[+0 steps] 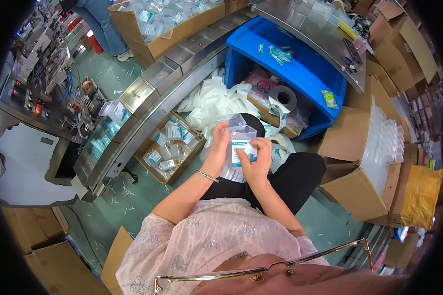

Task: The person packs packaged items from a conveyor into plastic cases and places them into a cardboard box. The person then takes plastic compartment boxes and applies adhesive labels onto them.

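Clear plastic box: you are holding a small clear plastic box with a flip lid and a white-and-blue label [242,142] over your lap, both hands on it, lid standing open at the top.
Blue crate: a large blue plastic crate [300,69] is lying tipped ahead of you, with a roll of white tape [282,97] inside it.
Carton on your right: a brown cardboard carton [352,162] is sitting just beside your right knee, holding stacked clear boxes.
Pile of bags: a heap of white flat plastic bags [209,103] is lying on the floor between the crate and the conveyor.
Tray on your left: a shallow cardboard tray [168,147] is holding finished labelled boxes, near your left hand.
Left hand: your left hand [217,147] is gripping the box's left side, fingers wrapped closed on it.
Right hand: your right hand [255,164] is clasping the lower right edge, thumb pressing on the label.
Step in hand: you are seemingly closing or checking the box.
Next move: it is likely calling for pressing the lid down squarely while keeping the body steady.
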Action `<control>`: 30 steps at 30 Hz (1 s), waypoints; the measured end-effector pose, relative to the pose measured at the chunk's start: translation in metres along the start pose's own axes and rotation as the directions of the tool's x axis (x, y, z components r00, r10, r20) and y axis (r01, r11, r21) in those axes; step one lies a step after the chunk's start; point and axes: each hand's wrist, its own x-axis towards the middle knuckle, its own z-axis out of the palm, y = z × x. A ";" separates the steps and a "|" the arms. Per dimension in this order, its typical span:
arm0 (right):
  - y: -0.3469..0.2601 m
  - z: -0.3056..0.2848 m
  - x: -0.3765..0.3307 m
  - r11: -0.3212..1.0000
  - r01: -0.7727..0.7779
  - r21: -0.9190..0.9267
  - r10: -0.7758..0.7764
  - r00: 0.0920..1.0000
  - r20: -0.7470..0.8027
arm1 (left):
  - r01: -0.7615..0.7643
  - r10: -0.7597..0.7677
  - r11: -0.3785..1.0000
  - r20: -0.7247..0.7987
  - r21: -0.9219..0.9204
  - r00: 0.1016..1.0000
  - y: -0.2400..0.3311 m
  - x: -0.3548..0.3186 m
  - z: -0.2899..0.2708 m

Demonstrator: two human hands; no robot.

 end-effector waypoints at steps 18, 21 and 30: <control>-0.008 -0.013 0.000 0.906 0.013 -0.423 0.012 0.998 0.057 | -0.147 0.143 0.987 -0.067 -0.060 0.987 -0.007 0.000 -0.003; 0.048 -0.037 -0.005 0.890 -0.004 -0.455 0.005 1.000 0.000 | -0.131 0.122 0.980 -0.065 -0.151 0.990 0.002 0.006 -0.019; 0.052 0.007 0.028 0.909 0.223 -0.352 0.047 0.784 0.619 | -0.010 -0.038 0.774 -0.062 -0.633 0.997 0.018 0.033 -0.032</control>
